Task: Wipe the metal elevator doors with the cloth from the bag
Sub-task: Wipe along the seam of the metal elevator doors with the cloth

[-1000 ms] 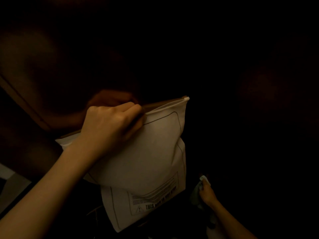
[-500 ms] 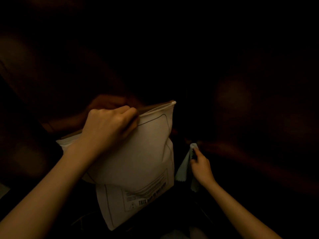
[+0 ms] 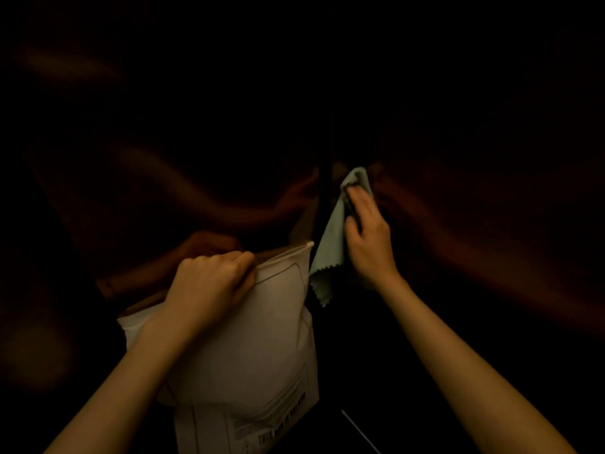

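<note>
Here, the left hand (image 3: 209,283) sits at about seven o'clock in the head view, its grip a closed fist pinching the top edge of a white plastic bag (image 3: 258,348). The bag hangs down from that hold, puffed in the middle, with a thin outlined rectangle on its face and a printed warning panel near the lower edge; the bold line there begins with "THIS", and the rest is too dim and tilted to read (no brand can be made out).

At roughly one o'clock from the bag, the right hand (image 3: 368,237) has its grip on a pale green cloth (image 3: 330,250) with zigzag-cut edges. The fingers lie over the upper part of the cloth against the metal elevator doors (image 3: 458,132), just right of the dark vertical seam between the two panels. The loose lower corner of the cloth dangles beside the bag's top right corner, nearly touching it.

The doors are very dark and show dim reddish reflections of both arms. A thin pale line lies at five o'clock on the floor (image 3: 393,404).
</note>
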